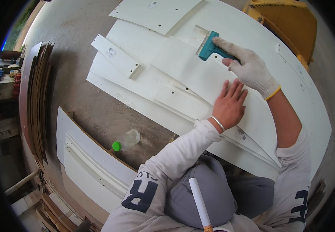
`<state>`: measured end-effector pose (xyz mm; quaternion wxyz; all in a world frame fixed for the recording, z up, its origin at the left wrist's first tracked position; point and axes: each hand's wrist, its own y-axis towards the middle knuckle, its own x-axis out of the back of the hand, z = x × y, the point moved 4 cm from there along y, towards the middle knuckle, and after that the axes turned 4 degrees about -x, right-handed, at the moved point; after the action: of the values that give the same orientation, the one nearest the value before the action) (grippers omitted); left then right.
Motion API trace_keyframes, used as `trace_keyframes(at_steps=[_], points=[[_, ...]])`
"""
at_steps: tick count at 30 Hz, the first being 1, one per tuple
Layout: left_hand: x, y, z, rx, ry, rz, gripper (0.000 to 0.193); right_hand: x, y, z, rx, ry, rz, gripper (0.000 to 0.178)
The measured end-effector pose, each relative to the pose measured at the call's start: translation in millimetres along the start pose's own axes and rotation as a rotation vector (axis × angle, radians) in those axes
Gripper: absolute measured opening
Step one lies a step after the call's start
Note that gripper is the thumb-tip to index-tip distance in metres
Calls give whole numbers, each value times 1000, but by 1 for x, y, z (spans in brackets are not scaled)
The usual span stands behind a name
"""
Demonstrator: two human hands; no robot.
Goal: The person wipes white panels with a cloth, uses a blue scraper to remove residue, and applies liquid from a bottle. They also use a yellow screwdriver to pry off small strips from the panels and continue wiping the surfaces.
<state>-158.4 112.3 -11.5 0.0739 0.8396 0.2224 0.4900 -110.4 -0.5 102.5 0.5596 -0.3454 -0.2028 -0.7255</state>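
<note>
Holding the teal scraper is my right hand, in a white glove with a yellow cuff. Its fingers are wrapped around the handle, and one reaches toward the head, I think to help me steer. The scraper is over the far part of a white panel; I can't tell if its edge touches. My left hand is bare and lies flat on that panel, fingers a bit spread, gripping nothing. I think it presses there so the panel won't slide.

More white panels lie loosely around, on top of a big white board. A small white strip with holes sits over to the left. On the floor is a clear bottle with a green cap. Past it, brown boards stand close together, maybe to save room. A yellow metal thing is at the top right.
</note>
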Motion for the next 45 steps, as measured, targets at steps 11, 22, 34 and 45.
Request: trace_keyframes(at_steps=[11,22,34,45], points=[[39,-123,2,63,89,223,76,46,-378,-170,-524,-82,-235,62],[8,-96,-41,-74,204,210,74,60,-588,-222,-738,-197,-260,66],[-6,-93,-53,-217,194,237,69,77,-577,-223,-555,-309,-168,68],[5,-100,-3,124,411,31,62,85,-578,-245,-483,-482,-9,55]])
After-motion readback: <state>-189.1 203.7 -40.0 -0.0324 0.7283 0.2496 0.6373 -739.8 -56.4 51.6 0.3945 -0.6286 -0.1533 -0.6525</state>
